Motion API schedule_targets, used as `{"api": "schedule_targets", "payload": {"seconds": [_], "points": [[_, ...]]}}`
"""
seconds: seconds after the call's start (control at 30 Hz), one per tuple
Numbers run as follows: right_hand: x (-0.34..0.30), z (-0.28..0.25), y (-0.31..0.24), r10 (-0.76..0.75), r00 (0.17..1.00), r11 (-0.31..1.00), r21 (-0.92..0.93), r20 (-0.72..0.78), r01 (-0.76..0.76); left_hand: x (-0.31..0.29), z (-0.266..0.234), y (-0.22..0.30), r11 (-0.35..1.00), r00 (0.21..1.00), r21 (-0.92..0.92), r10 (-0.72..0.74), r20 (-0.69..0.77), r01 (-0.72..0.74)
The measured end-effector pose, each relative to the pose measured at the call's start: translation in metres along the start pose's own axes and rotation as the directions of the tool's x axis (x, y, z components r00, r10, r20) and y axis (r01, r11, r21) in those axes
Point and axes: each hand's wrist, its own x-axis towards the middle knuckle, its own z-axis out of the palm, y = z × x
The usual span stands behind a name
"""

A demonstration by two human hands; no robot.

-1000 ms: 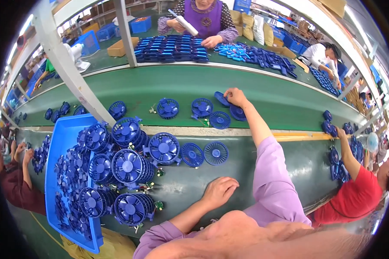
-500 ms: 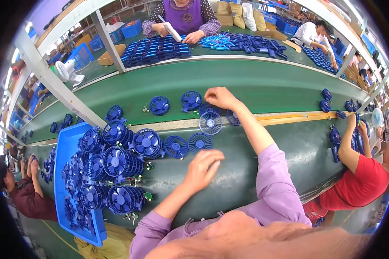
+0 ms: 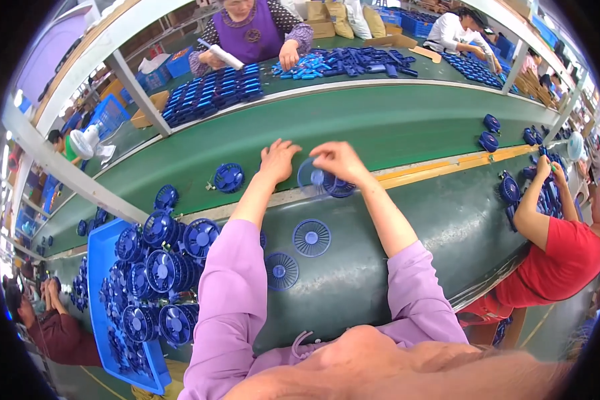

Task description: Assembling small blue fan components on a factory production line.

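Note:
My right hand (image 3: 342,162) pinches a round blue fan grille (image 3: 311,177), tilted and blurred, over the far edge of the work surface. Partly behind the grille and that hand lies a blue fan housing (image 3: 341,189). My left hand (image 3: 280,161) reaches onto the green belt with its fingers spread; a sliver of blue shows beside it, and whatever lies beneath the palm is hidden. Left of it another blue fan housing (image 3: 229,177) rests on the belt. Nearer to me, two loose fan grilles, one (image 3: 312,238) and another (image 3: 282,271), lie flat on the dark green surface.
Stacked fan housings (image 3: 161,270) stand at the left, beside a blue bin (image 3: 155,365) of small blue parts. A metal post (image 3: 80,177) rises near the bin. Across the belt (image 3: 380,113) a person in purple handles blue cylinders; a person in red (image 3: 560,250) works at the right.
My left hand has gone forward from above the work surface to the belt. The right hand has taken up a grille. The view has shifted, and the two loose grilles appear nearer.

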Motion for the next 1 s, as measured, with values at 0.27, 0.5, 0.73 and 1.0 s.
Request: {"api": "schedule_targets", "payload": {"seconds": [0.27,0.5,0.73,1.0], "points": [[0.005,-0.073,0.072,-0.358,0.781,0.751,-0.654,-0.512,-0.085,-0.002,-0.018,0.001,0.992,0.992,-0.028,-0.122,-0.04,0.121],[-0.037,-0.044,0.029,-0.108,0.992,0.904,-0.421,-0.066,0.07,-0.045,-0.072,0.016,0.905,0.873,-0.114,-0.426,-0.239,0.41],[-0.05,-0.019,-0.034,-0.122,0.95,0.992,-0.066,-0.287,0.107,-0.093,-0.056,0.039,-0.104,0.727,-0.919,-0.58,0.366,0.38],[-0.059,0.068,-0.085,-0.512,0.849,0.834,-0.311,-0.131,0.455,-0.135,-0.058,0.065,-0.654,0.9,-0.747,-0.247,0.359,0.118]]}}
